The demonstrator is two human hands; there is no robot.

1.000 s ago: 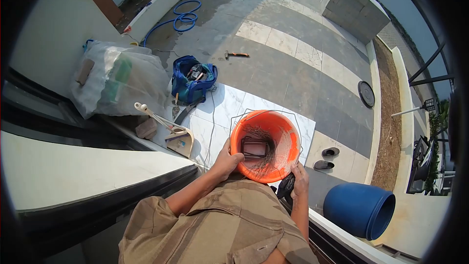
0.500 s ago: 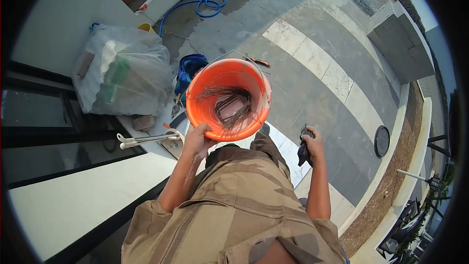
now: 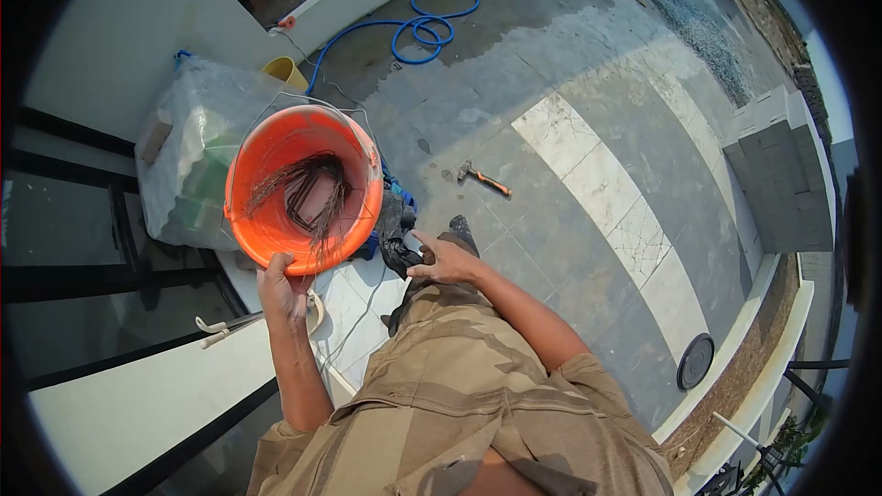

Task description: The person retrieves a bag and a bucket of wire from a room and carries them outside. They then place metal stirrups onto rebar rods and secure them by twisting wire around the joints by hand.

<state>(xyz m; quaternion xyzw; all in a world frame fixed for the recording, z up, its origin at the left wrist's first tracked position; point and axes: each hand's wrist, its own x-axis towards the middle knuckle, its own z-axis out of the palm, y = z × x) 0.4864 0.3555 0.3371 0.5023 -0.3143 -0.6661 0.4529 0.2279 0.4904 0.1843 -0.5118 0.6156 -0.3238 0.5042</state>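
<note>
Left hand [image 3: 283, 296]: we see it clamped on orange bucket [image 3: 354, 142] rim
Right hand [image 3: 446, 260]: fingers apart beside black plastic [image 3: 396, 237]; we can't tell if touching
Bucket spot: aloft by plastic-wrapped pile [image 3: 197, 115], dark wires [image 3: 323, 163] inside
Floor [image 3: 524, 243]: hammer [image 3: 486, 180], blue hose [image 3: 366, 25]

The orange bucket [image 3: 276, 142] is round, its open mouth facing the camera, with pale residue on the inner wall. The left hand [image 3: 285, 292] grips its lower rim. The thin wire handle [image 3: 296, 95] arches beyond the upper rim. Inside lie thin brown wires [image 3: 276, 179] and dark rectangular frames [image 3: 305, 202]. The crumpled black plastic bag [image 3: 395, 231] is at the fingertips of the right hand [image 3: 446, 259]; grip unclear.
</note>
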